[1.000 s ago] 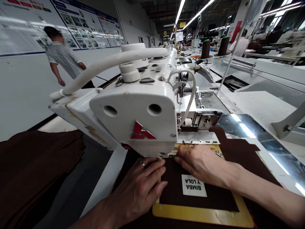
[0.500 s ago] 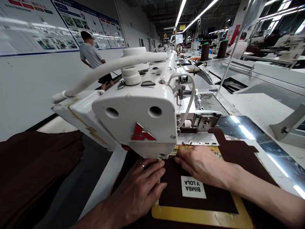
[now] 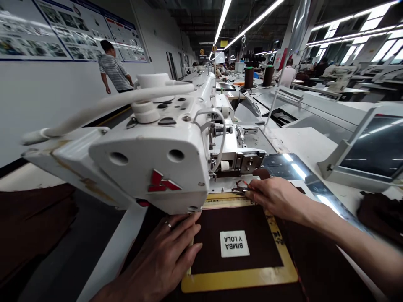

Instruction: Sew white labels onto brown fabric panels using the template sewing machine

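My left hand [image 3: 171,247], a ring on one finger, lies flat with its fingers stretched over the dark brown fabric and the template's left edge, just below the sewing machine head [image 3: 147,159]. Pinched in my right hand [image 3: 277,195] is a pair of thread snips [image 3: 242,187], small, with orange-red on it and dark metal tips. Those tips are near the template's far edge, in front of the presser parts. A yellow template frame [image 3: 239,278] surrounds a brown fabric panel [image 3: 214,226] bearing a white label [image 3: 234,243] that reads upside down. The needle is hidden behind the machine head.
A screen [image 3: 374,144] stands at the right, with dark cloth [image 3: 379,214] below it. More brown fabric [image 3: 34,230] hangs at the left. Thread cones [image 3: 248,77] stand further back. A person in a striped shirt [image 3: 115,69] is by the wall.
My right hand has moved off the panel's far edge to the right, and the snips now show in it. My left hand stays on the fabric. The view has turned right.
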Available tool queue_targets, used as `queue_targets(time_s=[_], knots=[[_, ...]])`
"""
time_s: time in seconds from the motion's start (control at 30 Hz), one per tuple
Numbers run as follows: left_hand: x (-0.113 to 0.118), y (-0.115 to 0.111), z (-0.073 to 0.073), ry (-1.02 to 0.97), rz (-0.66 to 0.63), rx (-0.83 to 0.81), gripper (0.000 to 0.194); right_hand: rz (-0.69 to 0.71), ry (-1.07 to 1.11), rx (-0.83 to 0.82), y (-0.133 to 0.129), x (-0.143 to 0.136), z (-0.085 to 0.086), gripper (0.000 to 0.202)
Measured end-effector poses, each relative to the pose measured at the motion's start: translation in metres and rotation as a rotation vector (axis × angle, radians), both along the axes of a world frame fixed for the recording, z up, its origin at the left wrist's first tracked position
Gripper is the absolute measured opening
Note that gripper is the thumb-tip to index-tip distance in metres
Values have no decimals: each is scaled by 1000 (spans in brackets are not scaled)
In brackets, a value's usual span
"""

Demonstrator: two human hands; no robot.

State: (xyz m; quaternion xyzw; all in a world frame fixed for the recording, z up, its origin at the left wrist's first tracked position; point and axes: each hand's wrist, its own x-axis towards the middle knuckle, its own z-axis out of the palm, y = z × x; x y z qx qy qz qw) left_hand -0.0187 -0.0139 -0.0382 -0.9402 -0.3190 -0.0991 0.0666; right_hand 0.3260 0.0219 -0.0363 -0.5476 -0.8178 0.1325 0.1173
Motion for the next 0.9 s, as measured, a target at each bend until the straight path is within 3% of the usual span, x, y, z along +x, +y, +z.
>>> queue_targets(time_s=[0.2, 0.37, 0.57, 0.67, 0.73, 0.9], knots=[[2, 7, -3, 106, -13, 185, 59, -241, -48, -26, -21, 50, -13, 33], [6, 8, -18, 111, 11, 284, 64, -412, -166, -4, -29, 78, -21, 35], [13, 2, -37, 147, 116, 264, 61, -509, -283, 101, -54, 81, -22, 15], [15, -2, -38, 164, 142, 240, 54, -469, -258, 160, -67, 62, -12, 18], [20, -4, -33, 152, 129, 244, 52, -365, -147, 199, -68, 49, -7, 23], [63, -5, -12, 98, 11, 257, 43, -42, 155, 184, -49, 31, -12, 19]])
